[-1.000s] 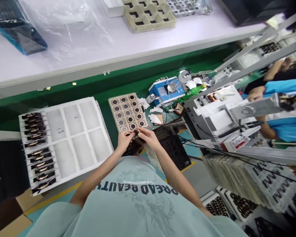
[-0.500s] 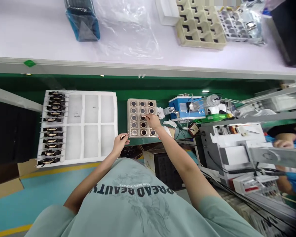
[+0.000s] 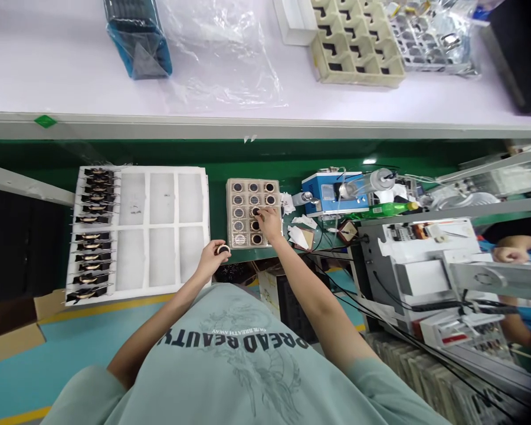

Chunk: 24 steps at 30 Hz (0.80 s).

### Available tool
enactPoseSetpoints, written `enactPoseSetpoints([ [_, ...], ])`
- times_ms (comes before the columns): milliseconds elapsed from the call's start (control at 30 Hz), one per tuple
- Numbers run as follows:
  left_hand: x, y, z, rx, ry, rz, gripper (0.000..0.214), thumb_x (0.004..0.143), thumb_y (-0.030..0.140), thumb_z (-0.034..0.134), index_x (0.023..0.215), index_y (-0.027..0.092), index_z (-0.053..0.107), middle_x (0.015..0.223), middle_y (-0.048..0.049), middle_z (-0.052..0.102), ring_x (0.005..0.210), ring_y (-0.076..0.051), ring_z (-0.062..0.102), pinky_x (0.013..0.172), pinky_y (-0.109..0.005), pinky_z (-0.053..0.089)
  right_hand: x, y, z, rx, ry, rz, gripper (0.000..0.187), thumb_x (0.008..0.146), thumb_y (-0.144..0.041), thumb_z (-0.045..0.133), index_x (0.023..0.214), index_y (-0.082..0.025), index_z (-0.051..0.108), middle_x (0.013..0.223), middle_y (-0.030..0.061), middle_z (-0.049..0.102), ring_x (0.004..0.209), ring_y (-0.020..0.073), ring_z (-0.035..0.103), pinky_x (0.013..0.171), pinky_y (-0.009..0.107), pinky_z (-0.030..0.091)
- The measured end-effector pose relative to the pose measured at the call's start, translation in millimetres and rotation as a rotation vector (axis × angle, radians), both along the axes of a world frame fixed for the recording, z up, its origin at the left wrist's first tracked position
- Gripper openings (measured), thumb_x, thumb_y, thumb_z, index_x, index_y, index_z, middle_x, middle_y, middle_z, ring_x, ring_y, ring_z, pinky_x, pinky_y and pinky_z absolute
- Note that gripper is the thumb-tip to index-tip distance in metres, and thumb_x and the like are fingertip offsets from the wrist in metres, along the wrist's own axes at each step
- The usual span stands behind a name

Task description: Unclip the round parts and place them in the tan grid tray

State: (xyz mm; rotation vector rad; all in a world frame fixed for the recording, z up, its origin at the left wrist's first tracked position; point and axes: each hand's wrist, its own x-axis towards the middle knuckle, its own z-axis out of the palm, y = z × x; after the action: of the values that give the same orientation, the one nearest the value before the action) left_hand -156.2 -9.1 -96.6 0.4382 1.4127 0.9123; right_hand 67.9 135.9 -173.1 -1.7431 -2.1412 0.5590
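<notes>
A beige pocketed tray (image 3: 230,213) of several small round dark parts lies on the green bench. My right hand (image 3: 269,223) reaches over its right side, fingertips pinched on one round part (image 3: 255,211) in a middle pocket. My left hand (image 3: 212,256) hovers at the tray's near left corner, fingers closed on a small round ring-shaped part (image 3: 223,250). To the left lies a white foam tray (image 3: 159,227) with a column of several black and gold pieces (image 3: 91,230) along its left edge.
A blue device (image 3: 325,192), a green bottle (image 3: 387,208) and paper scraps sit right of the tray. White machines (image 3: 418,260) with cables fill the right. Another person's hand and blue sleeve (image 3: 511,254) show at far right. A white shelf behind holds bags and moulded trays (image 3: 354,44).
A second ago both hands met at the tray's near edge. My right hand has since reached into the tray's pockets, while my left stays near the corner with the ring part.
</notes>
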Motion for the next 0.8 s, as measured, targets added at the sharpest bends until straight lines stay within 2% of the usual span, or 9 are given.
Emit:
enactPoseSetpoints([
  [100,6.9,10.5,0.7,0.052,0.006,-0.006,0.046,0.061,0.011,0.074,0.105,0.016,0.060,0.089,-0.0040,0.067,0.079,-0.016,0.067,0.067,-0.027,0.055,-10.3,-14.8,24.6,-0.024,0.133,-0.024,0.034,0.093,-0.027,0.053,0.119,-0.014,0.070,0.117,0.0164,0.067,0.110,0.0292,0.059,0.100,0.045,0.048],
  [200,13.0,21.0,0.6,0.102,-0.054,0.007,0.049,0.062,0.008,0.072,0.108,0.016,0.059,0.088,-0.0044,0.068,0.081,-0.018,0.067,0.071,-0.030,0.057,-20.9,-47.3,57.8,-0.102,0.320,0.181,0.049,0.091,-0.031,0.058,0.139,-0.021,0.056,0.133,0.0143,0.059,0.107,0.0251,0.063,0.093,0.042,0.053],
  [300,20.0,27.1,0.5,0.123,-0.112,0.019,0.050,0.064,0.008,0.071,0.111,0.017,0.057,0.086,-0.0057,0.069,0.079,-0.018,0.068,0.073,-0.032,0.058,-30.9,-78.9,80.3,-0.125,0.361,0.379,0.060,0.086,-0.033,0.066,0.143,-0.025,0.052,0.142,0.0123,0.054,0.121,0.0266,0.058,0.100,0.043,0.052],
  [400,29.3,25.9,2.9,0.131,-0.131,0.035,0.047,0.065,0.009,0.073,0.109,0.018,0.058,0.083,-0.0060,0.069,0.078,-0.019,0.069,0.075,-0.033,0.058,-37.3,-94.8,82.6,-0.069,0.385,0.371,0.047,0.085,-0.027,0.064,0.131,-0.023,0.063,0.127,0.0120,0.064,0.118,0.0263,0.060,0.102,0.043,0.050],
  [533,26.3,25.7,7.8,0.100,-0.179,-0.002,0.044,0.065,0.022,0.080,0.105,0.020,0.062,0.083,-0.0091,0.071,0.081,-0.022,0.071,0.078,-0.038,0.059,-38.0,-92.1,69.8,-0.066,0.414,0.263,0.041,0.081,-0.028,0.064,0.121,-0.019,0.068,0.115,0.0120,0.069,0.105,0.0272,0.065,0.096,0.045,0.053],
  [600,4.4,29.5,11.5,0.068,-0.154,-0.067,0.043,0.066,0.029,0.082,0.104,0.022,0.065,0.087,-0.0105,0.073,0.084,-0.024,0.071,0.078,-0.040,0.059,-35.1,-79.9,62.1,-0.110,0.378,0.149,0.042,0.080,-0.032,0.064,0.119,-0.018,0.069,0.106,0.0117,0.072,0.095,0.0276,0.067,0.089,0.045,0.055],
  [667,-35.8,31.5,17.3,0.048,0.016,-0.168,0.039,0.068,0.035,0.080,0.103,0.024,0.066,0.097,-0.0101,0.074,0.090,-0.025,0.071,0.080,-0.041,0.058,-30.1,-59.7,55.1,-0.160,0.316,0.017,0.043,0.079,-0.036,0.064,0.117,-0.016,0.069,0.098,0.0114,0.073,0.087,0.0276,0.068,0.084,0.044,0.055],
  [733,-91.6,25.7,24.3,0.072,0.355,-0.250,0.036,0.073,0.040,0.072,0.104,0.023,0.065,0.110,-0.0101,0.073,0.098,-0.025,0.069,0.087,-0.042,0.056,-23.3,-32.8,49.5,-0.195,0.224,-0.074,0.044,0.078,-0.037,0.063,0.116,-0.015,0.069,0.097,0.0119,0.074,0.087,0.0279,0.068,0.083,0.042,0.055],
  [800,-156.7,6.2,30.7,0.056,0.538,-0.227,0.041,0.071,0.040,0.069,0.106,0.019,0.063,0.122,-0.0145,0.069,0.110,-0.030,0.065,0.100,-0.049,0.048,-16.5,-3.0,45.9,-0.209,0.093,-0.116,0.043,0.078,-0.034,0.062,0.114,-0.013,0.070,0.098,0.0130,0.074,0.090,0.0283,0.068,0.084,0.040,0.053],
])
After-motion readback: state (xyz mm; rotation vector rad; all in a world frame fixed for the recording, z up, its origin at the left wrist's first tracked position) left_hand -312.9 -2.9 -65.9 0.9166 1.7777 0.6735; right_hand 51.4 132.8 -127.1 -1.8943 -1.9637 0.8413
